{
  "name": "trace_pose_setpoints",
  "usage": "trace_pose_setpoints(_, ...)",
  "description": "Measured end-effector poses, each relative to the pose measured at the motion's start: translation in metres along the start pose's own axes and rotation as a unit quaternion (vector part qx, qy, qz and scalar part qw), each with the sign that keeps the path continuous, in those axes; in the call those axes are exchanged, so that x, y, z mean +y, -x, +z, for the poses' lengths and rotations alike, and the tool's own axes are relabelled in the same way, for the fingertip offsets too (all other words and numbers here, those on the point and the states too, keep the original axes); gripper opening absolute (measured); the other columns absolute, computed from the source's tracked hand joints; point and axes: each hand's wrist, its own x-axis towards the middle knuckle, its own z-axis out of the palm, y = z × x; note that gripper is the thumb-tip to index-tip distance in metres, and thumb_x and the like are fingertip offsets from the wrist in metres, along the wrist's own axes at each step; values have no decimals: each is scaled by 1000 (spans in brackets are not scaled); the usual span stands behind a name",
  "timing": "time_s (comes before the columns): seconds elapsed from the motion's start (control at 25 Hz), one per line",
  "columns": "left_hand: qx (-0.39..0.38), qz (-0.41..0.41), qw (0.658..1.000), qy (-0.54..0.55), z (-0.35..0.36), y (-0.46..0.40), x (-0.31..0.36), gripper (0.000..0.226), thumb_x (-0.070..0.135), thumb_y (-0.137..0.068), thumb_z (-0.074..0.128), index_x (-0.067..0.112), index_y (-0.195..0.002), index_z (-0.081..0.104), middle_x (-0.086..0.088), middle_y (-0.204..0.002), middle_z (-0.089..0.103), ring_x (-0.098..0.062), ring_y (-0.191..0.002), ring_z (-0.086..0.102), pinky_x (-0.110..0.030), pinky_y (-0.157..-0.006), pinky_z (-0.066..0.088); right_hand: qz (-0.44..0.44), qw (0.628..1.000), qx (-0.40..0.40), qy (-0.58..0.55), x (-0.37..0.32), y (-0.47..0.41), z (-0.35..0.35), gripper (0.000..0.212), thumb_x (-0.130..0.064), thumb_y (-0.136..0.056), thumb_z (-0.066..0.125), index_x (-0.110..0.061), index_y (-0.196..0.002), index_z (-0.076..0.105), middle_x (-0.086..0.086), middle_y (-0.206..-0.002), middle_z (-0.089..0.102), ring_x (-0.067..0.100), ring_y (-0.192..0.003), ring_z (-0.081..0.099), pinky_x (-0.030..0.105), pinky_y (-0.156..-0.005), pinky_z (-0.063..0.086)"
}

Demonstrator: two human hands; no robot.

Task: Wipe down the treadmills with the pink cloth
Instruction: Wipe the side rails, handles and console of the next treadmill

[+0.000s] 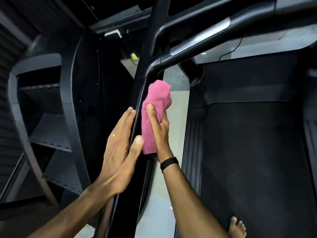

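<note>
A pink cloth (155, 107) is wrapped around the black side handrail (137, 107) of the treadmill, just below the rail's bend. My right hand (158, 129) grips the cloth against the rail from the right, and a black band circles that wrist. My left hand (120, 141) lies flat against the rail's left side, fingers straight and thumb on the rail, holding nothing. The treadmill's dark belt (253, 160) fills the right of the view.
A stair-climber machine (51, 127) with grey steps stands close on the left. Handlebars (197, 43) of the treadmill cross overhead at upper right. Pale floor (175, 134) shows between rail and deck. My bare foot (237, 227) rests on the belt's near edge.
</note>
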Motion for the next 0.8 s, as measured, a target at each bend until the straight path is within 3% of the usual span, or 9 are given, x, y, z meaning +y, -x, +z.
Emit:
trace_pose_setpoints(0.08, -4, 6, 999, -31, -6, -1, 2, 80, 73, -92, 24, 23, -154, 29, 18, -159, 26, 2, -146, 20, -28, -119, 16, 53, 997, -37, -34, 12, 21, -11, 56, -69, -84, 63, -35, -128, 62, -6, -126, 69, 12, -121, 62, 44, -110, 45)
trace_pose_setpoints(0.16, 18, -37, 999, -25, -12, -20, 11, 70, 76, -85, 27, 32, -139, 37, 25, -139, 38, 6, -128, 31, -19, -108, 23, 47, 997, -61, -29, 15, 53, -18, 56, -73, -84, 58, -38, -128, 62, -8, -127, 68, 13, -123, 61, 41, -109, 45)
trace_pose_setpoints(0.24, 59, -98, 993, 9, -13, -56, 25, 62, 68, -76, 25, 38, -129, 35, 22, -126, 40, 1, -114, 31, -26, -106, 27, -32, 997, -67, -9, 5, 67, -12, 67, -67, -91, 51, -34, -149, 42, -8, -150, 50, 11, -141, 43, 45, -119, 33)
trace_pose_setpoints(0.36, 50, -79, 996, 8, -3, -89, 23, 79, 69, -78, 23, 36, -150, 21, 23, -145, 23, 2, -132, 19, -36, -117, 16, -89, 991, -77, 68, -4, 22, 4, 81, -70, -92, 45, -30, -159, 22, -7, -165, 24, 13, -153, 19, 47, -123, 20)
trace_pose_setpoints(0.48, 33, -123, 991, 43, 1, -87, 13, 83, 75, -76, 22, 44, -153, 12, 31, -154, 17, -2, -146, 4, -47, -123, 10, -79, 995, -9, 64, -11, -47, 4, 87, -73, -81, 54, -26, -153, 36, -1, -157, 40, 10, -145, 35, 42, -121, 28)
trace_pose_setpoints(0.56, 30, -119, 992, 43, 0, -87, 20, 76, 74, -76, 22, 54, -148, 14, 39, -151, 19, 7, -144, 2, -47, -124, 8, -61, 998, -13, 12, -7, -70, 3, 81, -66, -80, 59, -26, -149, 41, -2, -150, 50, 10, -139, 44, 42, -119, 32)
trace_pose_setpoints(0.68, 39, -95, 994, 27, 5, -102, 31, 45, 61, -74, 23, 86, -112, 20, 41, -138, 30, 24, -132, 18, -46, -124, 11, -64, 997, -35, -11, 12, -42, -1, 78, -64, -87, 58, -27, -152, 37, -8, -149, 49, 10, -139, 44, 45, -118, 33)
trace_pose_setpoints(0.76, 84, -89, 992, 11, 5, -112, 18, 51, 52, -66, 25, 89, -102, 26, 36, -128, 40, 5, -133, 38, -51, -121, 20, -104, 993, -54, -4, 19, -9, -3, 80, -68, -89, 56, -31, -155, 31, -11, -154, 43, 12, -144, 39, 45, -119, 30)
trace_pose_setpoints(0.8, 95, -87, 992, 5, 5, -117, 13, 51, 52, -68, 29, 89, -104, 27, 33, -132, 42, -6, -137, 39, -51, -121, 20, -112, 992, -50, -7, 23, -17, -5, 80, -69, -88, 56, -33, -155, 29, -14, -155, 41, 11, -144, 38, 44, -119, 29)
